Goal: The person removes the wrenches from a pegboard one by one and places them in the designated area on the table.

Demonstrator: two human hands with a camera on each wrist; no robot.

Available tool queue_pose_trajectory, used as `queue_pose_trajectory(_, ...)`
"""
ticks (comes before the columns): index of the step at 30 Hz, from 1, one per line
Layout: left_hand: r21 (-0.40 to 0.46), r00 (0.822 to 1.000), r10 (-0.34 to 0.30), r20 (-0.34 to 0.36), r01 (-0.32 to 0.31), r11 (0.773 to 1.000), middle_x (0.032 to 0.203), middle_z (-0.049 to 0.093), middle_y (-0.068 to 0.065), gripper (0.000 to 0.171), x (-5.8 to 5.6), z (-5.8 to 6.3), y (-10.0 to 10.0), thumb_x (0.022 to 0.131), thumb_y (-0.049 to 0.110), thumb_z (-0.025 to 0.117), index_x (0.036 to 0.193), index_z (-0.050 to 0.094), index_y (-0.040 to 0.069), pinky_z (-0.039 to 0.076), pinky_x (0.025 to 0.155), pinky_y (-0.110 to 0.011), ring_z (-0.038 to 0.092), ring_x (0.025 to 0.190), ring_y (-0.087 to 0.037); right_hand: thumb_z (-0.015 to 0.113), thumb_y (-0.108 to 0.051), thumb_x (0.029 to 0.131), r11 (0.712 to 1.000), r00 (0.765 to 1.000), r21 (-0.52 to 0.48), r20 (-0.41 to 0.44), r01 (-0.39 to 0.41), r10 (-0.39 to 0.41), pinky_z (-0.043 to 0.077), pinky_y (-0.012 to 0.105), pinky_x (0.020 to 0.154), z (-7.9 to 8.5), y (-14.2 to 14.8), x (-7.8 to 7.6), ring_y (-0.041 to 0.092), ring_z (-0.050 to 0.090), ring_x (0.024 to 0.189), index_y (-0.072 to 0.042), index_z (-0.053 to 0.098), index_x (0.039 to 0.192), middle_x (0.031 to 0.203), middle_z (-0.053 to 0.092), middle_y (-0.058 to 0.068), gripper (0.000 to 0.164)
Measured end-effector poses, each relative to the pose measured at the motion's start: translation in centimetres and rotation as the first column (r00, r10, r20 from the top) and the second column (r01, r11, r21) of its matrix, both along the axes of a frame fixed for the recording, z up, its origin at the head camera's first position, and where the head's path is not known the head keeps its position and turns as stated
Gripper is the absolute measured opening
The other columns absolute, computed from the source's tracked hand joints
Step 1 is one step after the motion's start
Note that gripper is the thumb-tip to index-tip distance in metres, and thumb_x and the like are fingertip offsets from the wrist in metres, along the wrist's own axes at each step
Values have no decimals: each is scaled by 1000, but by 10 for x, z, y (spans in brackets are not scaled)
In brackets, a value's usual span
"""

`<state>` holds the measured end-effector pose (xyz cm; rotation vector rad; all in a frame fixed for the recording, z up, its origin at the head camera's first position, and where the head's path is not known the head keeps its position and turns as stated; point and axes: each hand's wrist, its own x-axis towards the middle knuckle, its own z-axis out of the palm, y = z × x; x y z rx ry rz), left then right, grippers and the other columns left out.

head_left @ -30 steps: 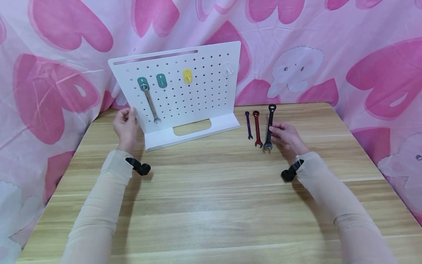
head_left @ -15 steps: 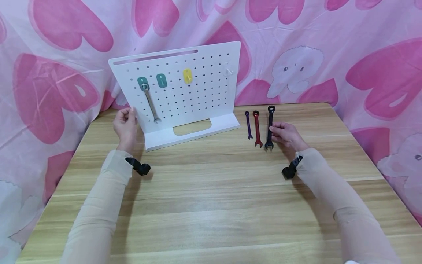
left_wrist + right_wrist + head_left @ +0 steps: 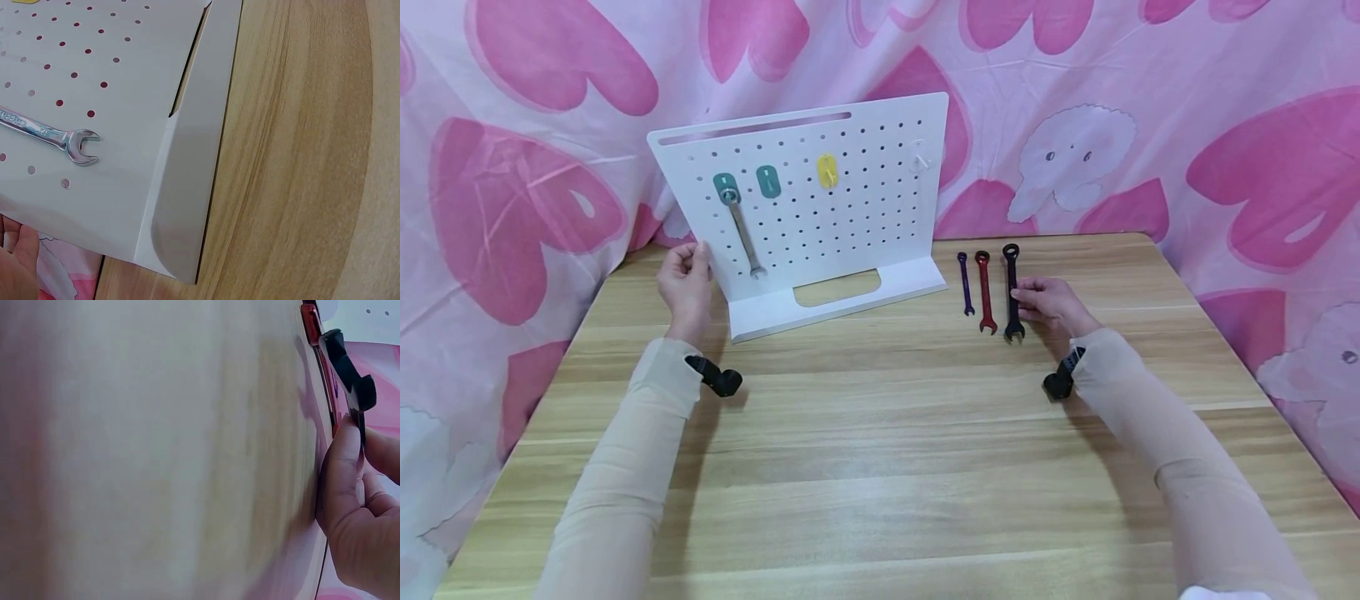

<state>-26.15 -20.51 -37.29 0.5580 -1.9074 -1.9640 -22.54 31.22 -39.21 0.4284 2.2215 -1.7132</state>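
**Right hand is pinching the black wrench beside two others**

In the head view, the right hand's fingers are clamping on the middle of the black wrench, which is lining up just to the right of the red wrench and the purple wrench. These two are lying on the surface. The left hand is meeting the left edge of the pegboard, apparently steadying it. The silver wrench is hanging from a green hook. The step in hand seems to be setting the black wrench into the row.

In the left wrist view, the left hand's bent fingers are touching the board's edge; whether they are clamping on it, I cannot tell. The silver wrench's open end is pointing toward the board's base.

In the right wrist view, thumb and fingers are pinching the black wrench, its near end apparently standing off the surface. The next move is probably calling for lowering it flat, keeping clear of the red wrench, then loosening the fingers.
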Motion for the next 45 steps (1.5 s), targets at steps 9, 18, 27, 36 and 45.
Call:
queue_pose_trajectory(9,-58,998,25,-49,-28,998,80,48,4,18,-1,-1,1,89,37,60,94,59,20,41,64,-15,45,73,-7,52,-14,97,993,999,113,2,-43,43,53,16,70,0,-2,-5,-1,58,67,5,43,127,96,52,-2,37)
queue_pose_trajectory(18,-42,999,9,-32,-10,999,84,48,4,20,-1,-1,1,88,38,60,97,59,20,43,69,-16,45,78,-8,51,-15,97,976,997,201,10,-81,80,53,16,69,2,-6,-5,-1,59,67,8,41,133,96,55,1,44)
queue_pose_trajectory(27,-47,999,13,-33,-14,999,84,48,4,19,-2,-1,1,88,38,60,96,59,20,42,66,-16,45,77,-8,52,-14,97,965,996,245,1,-89,92,53,17,67,-1,-7,-8,0,58,66,8,47,125,92,57,1,36)
queue_pose_trajectory(36,-47,1000,8,-17,-9,999,86,49,5,23,0,-1,0,88,41,60,99,59,20,42,69,-16,45,79,-8,51,-13,97,951,996,296,-3,-89,94,53,18,69,-1,-9,-10,-1,58,65,8,48,125,101,57,9,36)
queue_pose_trajectory(45,-42,1000,7,-30,-9,999,85,49,4,22,0,-1,0,88,40,60,98,60,21,44,72,-19,45,78,-8,53,-11,95,933,995,350,-32,-76,93,52,18,62,-2,-9,-11,0,56,62,8,52,113,87,57,3,26)
